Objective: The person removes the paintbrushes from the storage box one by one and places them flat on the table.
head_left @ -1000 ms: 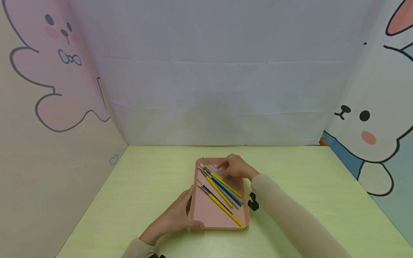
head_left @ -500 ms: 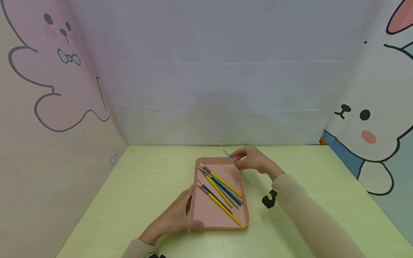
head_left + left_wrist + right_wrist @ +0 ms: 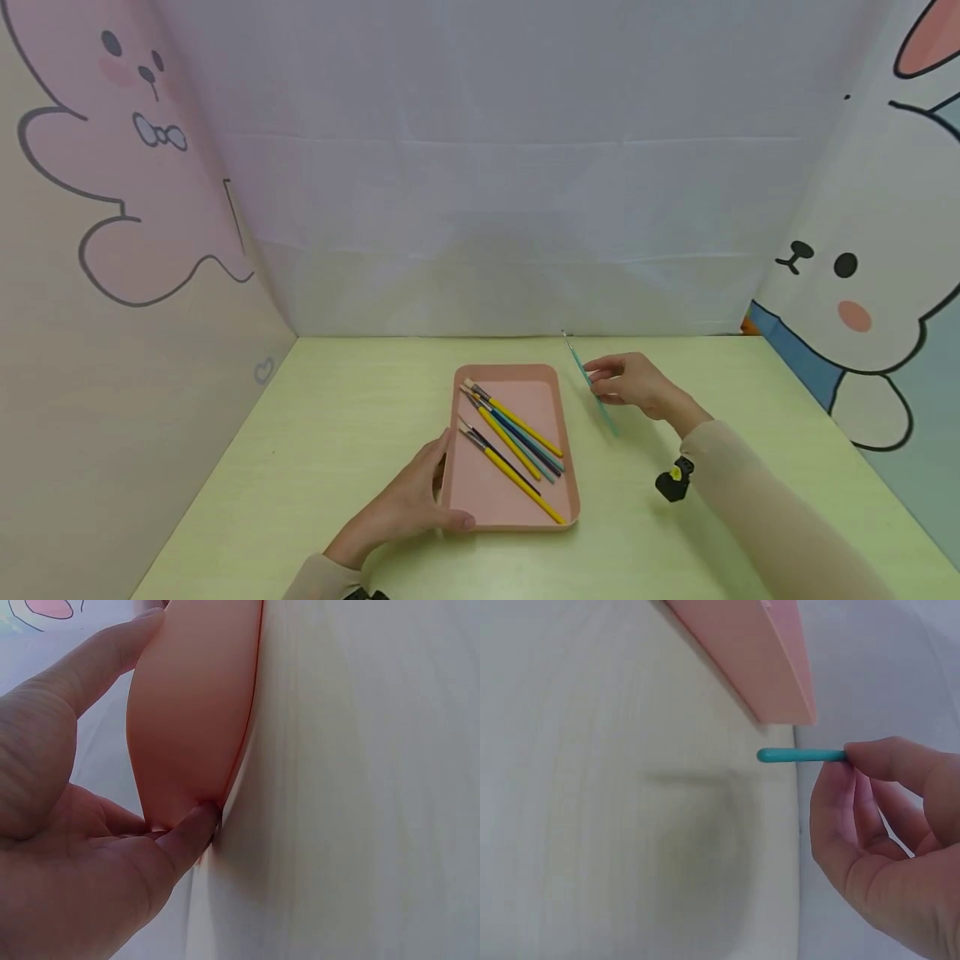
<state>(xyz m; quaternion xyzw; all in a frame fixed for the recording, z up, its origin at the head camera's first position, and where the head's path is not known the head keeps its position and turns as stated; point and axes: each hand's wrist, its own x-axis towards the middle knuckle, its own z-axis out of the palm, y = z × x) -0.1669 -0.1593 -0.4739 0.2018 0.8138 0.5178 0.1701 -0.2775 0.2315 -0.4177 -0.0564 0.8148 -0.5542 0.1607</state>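
A teal paintbrush (image 3: 578,361) with a pale tip is pinched between the thumb and fingers of my right hand (image 3: 633,386), above the table just right of the tray. In the right wrist view the rounded end of the paintbrush (image 3: 795,755) points away from the fingertips. My left hand (image 3: 405,502) grips the near-left side of the pink tray (image 3: 498,515), thumb at the near corner and fingers along the outer wall. Up close in the left wrist view, the fingers touch the tray's wall (image 3: 195,697). Several paintbrushes (image 3: 517,442), yellow, dark blue and teal, lie slantwise inside the tray.
The pale yellow-green table (image 3: 337,417) spreads out on both sides of the tray. A whitish sheet (image 3: 495,208) hangs along the table's back edge. Side panels with a cartoon figure (image 3: 892,267) stand to the left and right.
My right hand has taken the teal paintbrush out of the tray and carried it to the right, past the tray's edge. My left hand stays on the tray.
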